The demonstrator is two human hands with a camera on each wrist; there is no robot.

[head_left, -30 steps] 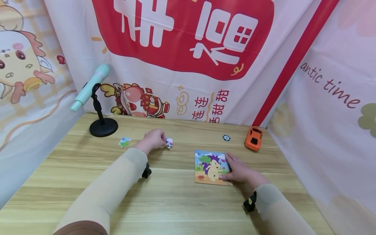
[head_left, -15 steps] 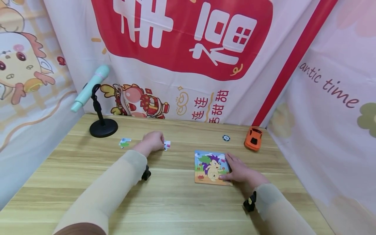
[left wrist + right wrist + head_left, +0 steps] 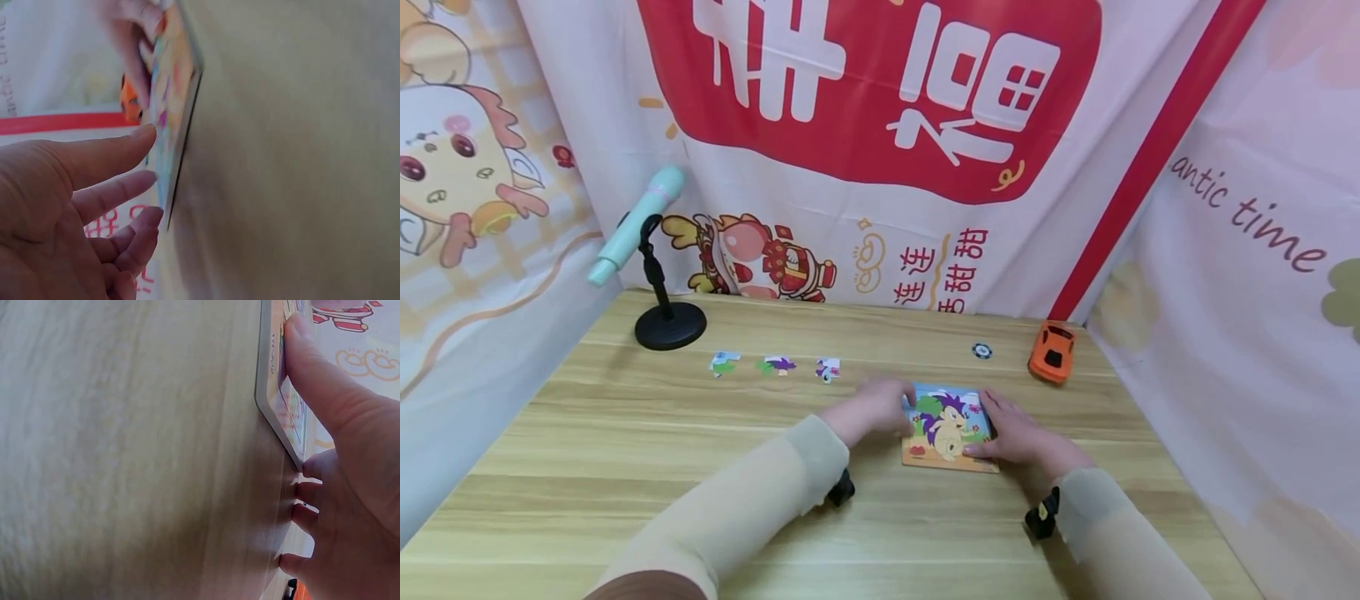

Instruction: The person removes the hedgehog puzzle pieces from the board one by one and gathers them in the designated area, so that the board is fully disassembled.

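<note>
A square jigsaw puzzle with a purple-spined hedgehog picture lies flat on the wooden table. My right hand holds its right side, thumb on the picture and index fingertip at the edge; in the right wrist view the other fingertips rest on the table. At the puzzle's upper left is my left hand, blurred, its fingers loosely bent with nothing between them. In the left wrist view, its thumb and fingertips are right at the board's edge. Three loose pieces lie in a row farther left: a green-and-blue piece, a purple piece and a white piece.
A mint-green microphone sits on a black stand at the back left. Toward the back right are a round chip and an orange toy car. Printed cloth hangs behind the table and along both sides.
My left hand has let go of the white piece and moved right to the puzzle's left side. The purple piece, hidden behind that hand before, now shows. The right hand stays put.
</note>
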